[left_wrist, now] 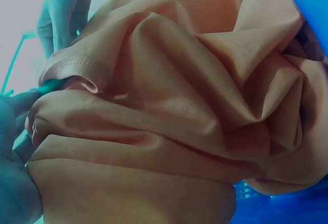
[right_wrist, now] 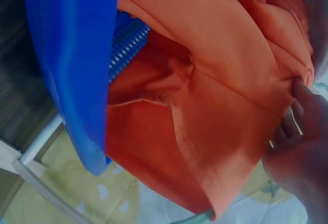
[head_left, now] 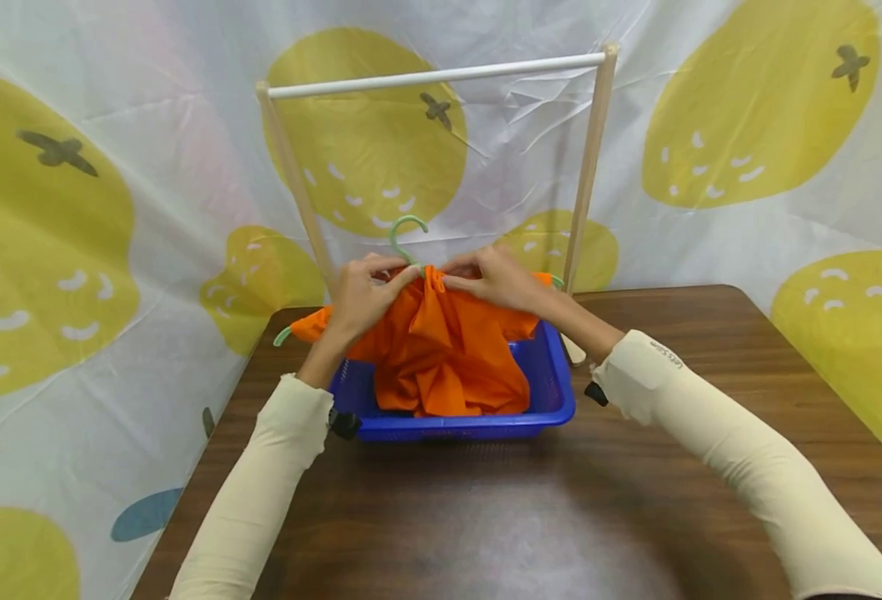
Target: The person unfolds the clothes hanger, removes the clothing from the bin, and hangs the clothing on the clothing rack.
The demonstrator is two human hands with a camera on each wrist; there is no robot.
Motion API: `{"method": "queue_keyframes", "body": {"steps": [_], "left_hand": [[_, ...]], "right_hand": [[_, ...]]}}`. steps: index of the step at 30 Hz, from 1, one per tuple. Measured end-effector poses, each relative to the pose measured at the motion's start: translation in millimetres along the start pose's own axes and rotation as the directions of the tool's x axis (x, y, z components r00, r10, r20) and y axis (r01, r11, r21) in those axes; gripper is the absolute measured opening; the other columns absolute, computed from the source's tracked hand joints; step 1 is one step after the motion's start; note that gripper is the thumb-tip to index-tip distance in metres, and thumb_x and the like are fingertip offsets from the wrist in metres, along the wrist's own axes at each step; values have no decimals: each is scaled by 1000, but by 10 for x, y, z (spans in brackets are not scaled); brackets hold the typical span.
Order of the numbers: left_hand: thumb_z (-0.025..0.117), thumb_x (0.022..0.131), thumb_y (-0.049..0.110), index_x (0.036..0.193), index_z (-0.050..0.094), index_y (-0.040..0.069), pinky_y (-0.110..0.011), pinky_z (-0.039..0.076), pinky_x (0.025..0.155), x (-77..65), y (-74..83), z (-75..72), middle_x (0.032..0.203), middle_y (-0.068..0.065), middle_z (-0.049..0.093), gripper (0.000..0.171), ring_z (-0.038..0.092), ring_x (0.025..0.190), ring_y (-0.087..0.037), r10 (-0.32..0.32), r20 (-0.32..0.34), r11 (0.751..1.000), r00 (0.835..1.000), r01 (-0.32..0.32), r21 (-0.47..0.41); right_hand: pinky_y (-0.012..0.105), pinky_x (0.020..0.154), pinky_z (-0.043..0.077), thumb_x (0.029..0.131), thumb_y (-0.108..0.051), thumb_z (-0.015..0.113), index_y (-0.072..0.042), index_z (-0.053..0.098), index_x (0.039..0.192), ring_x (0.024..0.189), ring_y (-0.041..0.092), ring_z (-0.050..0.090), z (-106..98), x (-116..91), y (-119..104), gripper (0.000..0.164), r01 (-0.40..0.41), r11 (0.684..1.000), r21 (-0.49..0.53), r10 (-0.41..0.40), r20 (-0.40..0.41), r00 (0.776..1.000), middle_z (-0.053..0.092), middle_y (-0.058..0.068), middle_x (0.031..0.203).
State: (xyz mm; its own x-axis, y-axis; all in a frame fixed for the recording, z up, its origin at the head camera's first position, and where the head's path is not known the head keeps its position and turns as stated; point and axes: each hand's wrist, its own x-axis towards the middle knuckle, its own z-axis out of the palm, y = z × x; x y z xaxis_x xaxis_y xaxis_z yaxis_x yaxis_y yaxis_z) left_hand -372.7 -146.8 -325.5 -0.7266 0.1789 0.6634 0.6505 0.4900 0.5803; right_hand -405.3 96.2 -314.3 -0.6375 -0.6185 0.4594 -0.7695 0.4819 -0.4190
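An orange shirt [head_left: 448,358] hangs on a light green hanger [head_left: 408,221], its lower part bunched inside a blue basket [head_left: 456,427]. The hanger's hook rises above the collar, and its tips show at both sleeve ends. My left hand [head_left: 362,292] pinches the collar beside the hook. On the other side of the neck, my right hand [head_left: 497,279] pinches the fabric between thumb and fingers. In the left wrist view, a bit of the hanger [left_wrist: 51,85] shows at the neck opening. The right wrist view has the right hand [right_wrist: 297,147] gripping the shirt near the shoulder.
Behind the basket stands a rack with a white rod [head_left: 441,75] and wooden posts [head_left: 591,167]. The brown wooden table [head_left: 486,517] bears the basket and rack. A white curtain [head_left: 201,50] with yellow fruit prints hangs at the back and sides.
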Motion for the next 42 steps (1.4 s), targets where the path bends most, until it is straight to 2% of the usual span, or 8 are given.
{"method": "queue_keyframes", "body": {"steps": [5, 10, 16, 20, 23, 29, 36, 42], "left_hand": [[77, 96, 31, 103, 83, 10, -38, 54, 79, 28, 22, -3, 94, -6, 78, 24, 67, 85, -22, -23, 67, 997, 998, 18, 70], [73, 99, 39, 122, 77, 10, -42, 56, 81, 86, 111, -95, 110, -10, 77, 38, 71, 97, -26, -65, 154, 988, 986, 41, 150], [74, 97, 43, 126, 76, 12, -53, 47, 100, 79, 145, -383, 108, -8, 79, 43, 68, 109, -31, -31, 136, 952, 990, -13, 307], [75, 96, 43, 119, 79, 11, -51, 46, 97, 28, 66, -618, 110, -6, 78, 40, 66, 106, -32, -27, 158, 934, 987, -31, 356], [76, 96, 40, 119, 79, 11, -46, 50, 88, -37, -20, -781, 109, -7, 78, 38, 65, 103, -31, -65, 190, 935, 980, -7, 354], [77, 96, 28, 120, 78, 7, -42, 49, 86, -162, -126, -968, 108, -12, 78, 32, 68, 101, -31, -82, 251, 951, 965, 1, 308], [77, 97, 21, 112, 78, 4, -31, 45, 66, -167, -129, -943, 97, -14, 77, 23, 58, 71, -22, -100, 271, 967, 957, 29, 252], [73, 99, 21, 110, 78, 2, -28, 44, 67, -116, -85, -925, 100, -17, 74, 23, 60, 80, -25, -91, 177, 978, 980, 55, 201]], "right_hand": [[26, 69, 53, 101, -17, 71, -6, 79, 115, 84, 15, 75, 31, -37, 14, 20, -28, 999, 42, 29, -39, 999, 80, 4, 96], [28, 75, 56, 100, -13, 72, -3, 79, 114, 89, 19, 76, 17, -65, 58, 18, -25, 997, 77, 33, -105, 994, 80, 8, 99], [31, 77, 58, 100, -10, 71, -1, 79, 114, 92, 23, 76, -75, -98, 126, 18, -23, 996, 89, 36, -149, 988, 79, 12, 101], [31, 76, 57, 100, -12, 71, -4, 79, 115, 90, 23, 76, -164, -123, 150, 19, -54, 997, 47, 61, -166, 984, 79, 11, 100], [31, 76, 57, 101, -14, 70, -5, 78, 117, 90, 23, 75, -224, -130, 151, 20, -67, 997, 35, 72, -163, 984, 79, 11, 101], [27, 74, 56, 101, -13, 69, -2, 78, 118, 90, 23, 76, -297, -114, 134, 21, -53, 998, 47, 59, -150, 987, 79, 12, 101], [26, 75, 54, 102, -16, 69, -6, 78, 120, 91, 21, 75, -319, -43, 121, 22, -76, 997, 27, 79, -151, 985, 79, 9, 104], [31, 91, 58, 101, -11, 70, -3, 76, 123, 108, 24, 73, -353, 27, 64, 25, -77, 987, 140, 104, -198, 975, 77, 12, 116]]}}
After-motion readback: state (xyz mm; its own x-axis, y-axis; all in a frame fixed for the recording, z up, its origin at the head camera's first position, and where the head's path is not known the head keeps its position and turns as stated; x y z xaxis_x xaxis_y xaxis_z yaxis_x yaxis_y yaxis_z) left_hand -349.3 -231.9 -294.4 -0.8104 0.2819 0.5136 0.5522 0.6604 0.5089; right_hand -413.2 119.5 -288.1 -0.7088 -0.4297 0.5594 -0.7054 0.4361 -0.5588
